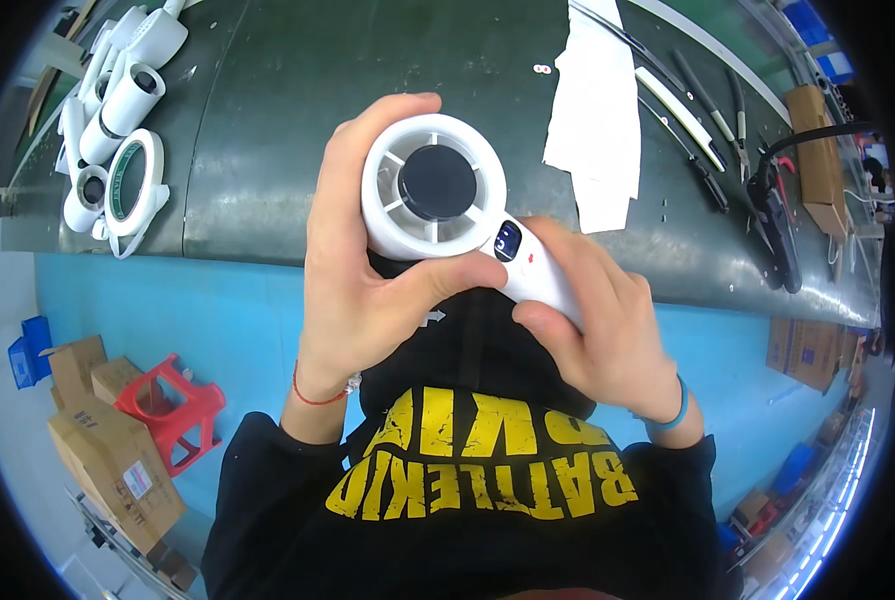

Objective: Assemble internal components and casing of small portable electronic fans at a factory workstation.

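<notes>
A white handheld fan (pixel 490 217) is held in front of me, over the near edge of the bench. Its round head faces up, showing a black disc in the middle with white spokes around it. My left hand (pixel 358 270) wraps the head from the left, thumb along its lower rim. Around the handle closes my right hand (pixel 608 310), with the thumb below and the fingers above. A small dark display (pixel 508 241) on the handle is lit, and a small red mark sits beside it. The lower end of the handle is partly hidden by my right hand.
On the dark green bench (pixel 298 120), several white fans (pixel 123 115) and a tape roll (pixel 136 185) lie at left. White paper (pixel 598 120), pliers (pixel 738 120) and a black corded tool (pixel 776 225) lie at right. A red stool (pixel 176 410) and cardboard boxes (pixel 118 470) stand on the floor.
</notes>
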Demonstrator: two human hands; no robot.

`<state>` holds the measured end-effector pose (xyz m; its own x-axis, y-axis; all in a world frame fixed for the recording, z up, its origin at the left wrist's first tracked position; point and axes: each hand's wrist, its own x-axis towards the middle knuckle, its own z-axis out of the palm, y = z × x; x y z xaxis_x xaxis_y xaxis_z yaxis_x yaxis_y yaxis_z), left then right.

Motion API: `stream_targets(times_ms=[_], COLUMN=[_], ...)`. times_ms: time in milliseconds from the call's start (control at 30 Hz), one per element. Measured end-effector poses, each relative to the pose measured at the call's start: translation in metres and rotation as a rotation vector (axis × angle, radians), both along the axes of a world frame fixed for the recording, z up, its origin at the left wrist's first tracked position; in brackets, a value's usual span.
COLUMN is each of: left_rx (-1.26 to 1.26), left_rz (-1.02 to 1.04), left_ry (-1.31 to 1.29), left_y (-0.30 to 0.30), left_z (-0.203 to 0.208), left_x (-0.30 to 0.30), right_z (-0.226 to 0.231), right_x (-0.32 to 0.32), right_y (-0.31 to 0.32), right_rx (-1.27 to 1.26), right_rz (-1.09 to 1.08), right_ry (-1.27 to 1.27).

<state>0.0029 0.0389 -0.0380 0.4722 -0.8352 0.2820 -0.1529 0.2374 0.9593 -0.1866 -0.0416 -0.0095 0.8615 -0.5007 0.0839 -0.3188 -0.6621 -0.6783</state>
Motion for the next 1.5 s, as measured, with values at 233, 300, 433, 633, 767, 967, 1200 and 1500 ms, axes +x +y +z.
stream_targets(times_ms=[233,300,433,633,767,967,1200,1500], left_rx=[-0.064,-0.012,-0.03,-0.029,-0.007,-0.033,-0.013,-0.043], left_rz=[-0.045,-0.008,0.005,0.003,-0.046,0.013,-0.172,-0.169], left_ry=[-0.079,-0.146,-0.102,-0.039,-0.097,-0.676,-1.05,-0.941], left_y=[0.0,-0.001,0.0,0.006,0.011,-0.005,-0.01,-0.002], left_z=[-0.002,0.001,0.002,-0.006,-0.001,0.023,0.041,0.027], left_x=[0.007,0.009,0.011,0.021,0.026,0.04,0.047,0.05], right_z=[0.01,0.005,0.008,0.02,0.031,0.014,0.025,0.001], right_x=[0.006,0.009,0.013,0.011,0.011,0.028,0.033,0.056], right_y=[-0.001,-0.005,-0.009,-0.031,-0.042,-0.081,-0.082,-0.097], right_rx=[-0.286,-0.557,-0.496,-0.575,-0.192,1.059,1.021,1.099], right_rz=[-0.029,-0.055,-0.05,0.055,-0.123,-0.142,-0.152,-0.009], right_ry=[0.054,-0.086,-0.061,-0.063,-0.116,-0.118,-0.032,0.151])
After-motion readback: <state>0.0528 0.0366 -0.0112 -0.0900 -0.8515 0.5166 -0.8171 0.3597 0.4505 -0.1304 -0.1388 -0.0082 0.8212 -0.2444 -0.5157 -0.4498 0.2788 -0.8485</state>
